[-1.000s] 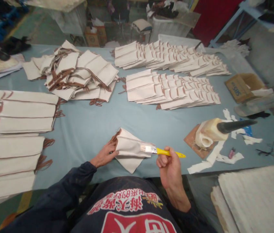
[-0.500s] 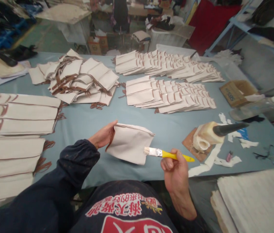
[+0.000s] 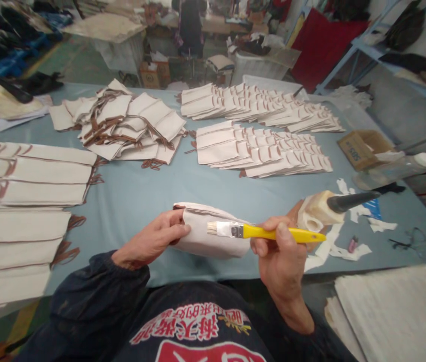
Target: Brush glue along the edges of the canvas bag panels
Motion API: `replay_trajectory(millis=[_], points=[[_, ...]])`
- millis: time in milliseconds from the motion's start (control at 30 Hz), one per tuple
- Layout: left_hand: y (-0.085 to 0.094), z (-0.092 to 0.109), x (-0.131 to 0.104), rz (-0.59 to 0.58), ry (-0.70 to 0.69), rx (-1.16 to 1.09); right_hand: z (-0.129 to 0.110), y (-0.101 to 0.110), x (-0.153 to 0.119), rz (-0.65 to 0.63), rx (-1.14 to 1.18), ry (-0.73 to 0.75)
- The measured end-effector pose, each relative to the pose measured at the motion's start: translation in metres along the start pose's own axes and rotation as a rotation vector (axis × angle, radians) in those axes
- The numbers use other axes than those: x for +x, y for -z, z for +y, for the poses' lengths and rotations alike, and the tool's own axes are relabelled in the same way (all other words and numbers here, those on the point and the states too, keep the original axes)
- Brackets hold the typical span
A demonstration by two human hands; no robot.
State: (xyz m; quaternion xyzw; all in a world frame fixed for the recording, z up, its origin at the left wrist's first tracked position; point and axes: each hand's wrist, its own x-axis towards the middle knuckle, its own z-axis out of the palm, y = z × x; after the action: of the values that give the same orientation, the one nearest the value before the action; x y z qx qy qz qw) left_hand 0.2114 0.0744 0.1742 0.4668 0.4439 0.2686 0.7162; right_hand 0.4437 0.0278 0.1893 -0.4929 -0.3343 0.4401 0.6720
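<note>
My left hand [image 3: 152, 242] grips the left end of a cream fabric pouch [image 3: 213, 240], held just above the near edge of the blue-grey table [image 3: 141, 191]. My right hand [image 3: 278, 251] is closed around the yellow handle of a paintbrush [image 3: 258, 232]. Its pale bristles rest on the top face of the pouch, pointing left. The pouch lies roughly flat, folded over at its upper edge.
Rows of overlapped cream pieces with brown trim [image 3: 261, 151] lie across the far middle, a loose heap with brown straps [image 3: 125, 125] at the far left, long stacked panels [image 3: 20, 201] on the left. A glue-coated container with a black handle [image 3: 322, 208] and paper scraps sit at the right.
The pouch went from lying on the table to being lifted and turned, and is now held lower and flatter. The brush has moved left onto its top face.
</note>
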Motion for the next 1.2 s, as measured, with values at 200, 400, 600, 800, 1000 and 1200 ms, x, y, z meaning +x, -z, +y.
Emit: replay_trajectory(millis=[200,400,600,800,1000,1200], points=[[-0.007,0.022,-0.018,-0.125,0.003,-0.066,-0.038,-0.018,0.004,-0.201,-0.053,0.193],[-0.012,0.025,-0.027,-0.214,-0.006,-0.115,-0.04,-0.019,-0.001,-0.456,-0.101,0.308],[-0.021,0.021,-0.03,-0.231,0.05,-0.346,-0.02,-0.018,0.009,-0.518,-0.335,0.531],[-0.018,0.02,-0.026,-0.241,0.032,-0.487,-0.022,-0.017,0.007,-0.445,-0.279,0.547],[-0.02,0.015,-0.023,-0.248,0.063,-0.529,-0.008,-0.015,0.01,-0.493,-0.423,0.558],[-0.024,0.016,-0.021,-0.225,0.07,-0.535,-0.006,-0.015,0.015,-0.506,-0.408,0.601]])
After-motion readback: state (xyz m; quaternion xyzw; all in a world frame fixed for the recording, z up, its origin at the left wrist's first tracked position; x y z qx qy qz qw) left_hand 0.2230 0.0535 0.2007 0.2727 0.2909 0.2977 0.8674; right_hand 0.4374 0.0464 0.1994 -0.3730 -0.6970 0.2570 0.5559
